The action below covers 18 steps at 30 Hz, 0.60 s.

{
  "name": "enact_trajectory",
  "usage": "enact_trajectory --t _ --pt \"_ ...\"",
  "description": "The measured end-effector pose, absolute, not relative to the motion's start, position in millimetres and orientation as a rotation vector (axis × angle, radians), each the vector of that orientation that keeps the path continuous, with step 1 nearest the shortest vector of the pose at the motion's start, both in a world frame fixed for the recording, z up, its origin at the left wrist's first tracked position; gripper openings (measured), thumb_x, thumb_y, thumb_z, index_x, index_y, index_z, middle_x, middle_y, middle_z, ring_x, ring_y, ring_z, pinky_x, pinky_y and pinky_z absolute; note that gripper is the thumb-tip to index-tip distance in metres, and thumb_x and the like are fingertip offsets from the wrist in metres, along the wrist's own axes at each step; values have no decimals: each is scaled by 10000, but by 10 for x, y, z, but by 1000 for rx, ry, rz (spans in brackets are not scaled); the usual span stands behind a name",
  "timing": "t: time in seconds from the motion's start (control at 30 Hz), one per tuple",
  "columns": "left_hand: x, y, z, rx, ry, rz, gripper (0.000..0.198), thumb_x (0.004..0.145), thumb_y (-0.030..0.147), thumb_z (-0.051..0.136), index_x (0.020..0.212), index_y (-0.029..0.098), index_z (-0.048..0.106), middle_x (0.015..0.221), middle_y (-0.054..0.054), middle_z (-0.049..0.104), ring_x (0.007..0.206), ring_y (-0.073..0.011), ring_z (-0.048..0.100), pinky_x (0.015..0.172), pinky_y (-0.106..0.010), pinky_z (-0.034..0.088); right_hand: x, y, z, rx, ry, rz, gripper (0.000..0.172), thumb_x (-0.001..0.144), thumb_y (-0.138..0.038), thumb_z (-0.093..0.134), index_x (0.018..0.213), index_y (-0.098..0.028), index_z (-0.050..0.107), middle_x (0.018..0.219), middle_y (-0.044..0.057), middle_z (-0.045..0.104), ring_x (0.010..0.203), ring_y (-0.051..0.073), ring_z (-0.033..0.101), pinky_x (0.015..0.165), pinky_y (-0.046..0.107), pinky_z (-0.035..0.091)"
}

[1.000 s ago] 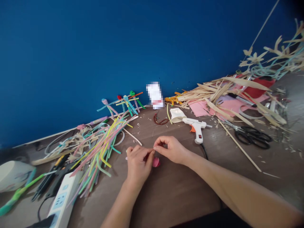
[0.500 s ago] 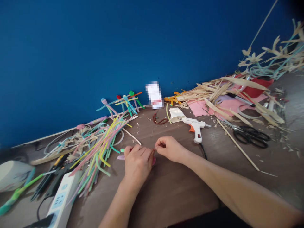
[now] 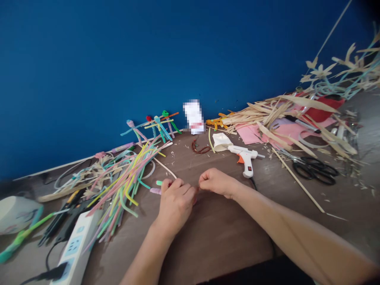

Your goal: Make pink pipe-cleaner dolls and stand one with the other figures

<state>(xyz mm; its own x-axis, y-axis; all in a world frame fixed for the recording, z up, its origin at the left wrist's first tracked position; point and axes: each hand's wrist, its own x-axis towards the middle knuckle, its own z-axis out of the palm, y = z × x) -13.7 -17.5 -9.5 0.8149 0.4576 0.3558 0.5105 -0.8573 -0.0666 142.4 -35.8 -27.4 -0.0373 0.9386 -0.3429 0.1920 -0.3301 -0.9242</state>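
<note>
**Hand state.** The left hand (image 3: 176,200) has its fingers curled and pressed down on the small workpiece (image 3: 154,191), which lies on the table (image 3: 213,241) at centre. Only its pink and green ends show, just left of the knuckles. The right hand (image 3: 218,183) has its fingertips pinched together, touching the left fingertips. What they pinch is too small to tell.

**Hazards.** The grip area is small, so a slip of either pinch probably lets the workpiece spring open. The pile of coloured strips (image 3: 127,178) lies just beside the left hand, and a loose piece could be lost in it. The glue gun (image 3: 245,156) rests near the right hand. Its cord (image 3: 253,183) passes the wrist, and a snag could drag the gun.

**Surroundings.** The scissors (image 3: 314,170) and a thin stick (image 3: 297,180) lie well apart on the right. The power strip (image 3: 74,247) lies at the near left.
</note>
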Motion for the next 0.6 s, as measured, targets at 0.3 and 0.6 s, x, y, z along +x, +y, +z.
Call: enact_trajectory --t 0.3,0.6 --pt "-154 -138 -173 -2930 -947 -675 191 788 203 452 684 206 612 543 -4 576 616 -141 450 637 -329 226 1442 -337 -285 -1330 -1069 1591 104 605 -158 487 504 -138 504 357 -85 328 372 45 249 398 195 183" --pt "-178 -88 -192 -3138 -1482 -1057 236 753 340 487 649 187 633 506 -4 561 528 -129 492 586 -282 373 1419 -414 -214 -1165 -1520 837 135 699 -99 481 787 -169 556 684 -13 498 633 98 464 622 222 381"
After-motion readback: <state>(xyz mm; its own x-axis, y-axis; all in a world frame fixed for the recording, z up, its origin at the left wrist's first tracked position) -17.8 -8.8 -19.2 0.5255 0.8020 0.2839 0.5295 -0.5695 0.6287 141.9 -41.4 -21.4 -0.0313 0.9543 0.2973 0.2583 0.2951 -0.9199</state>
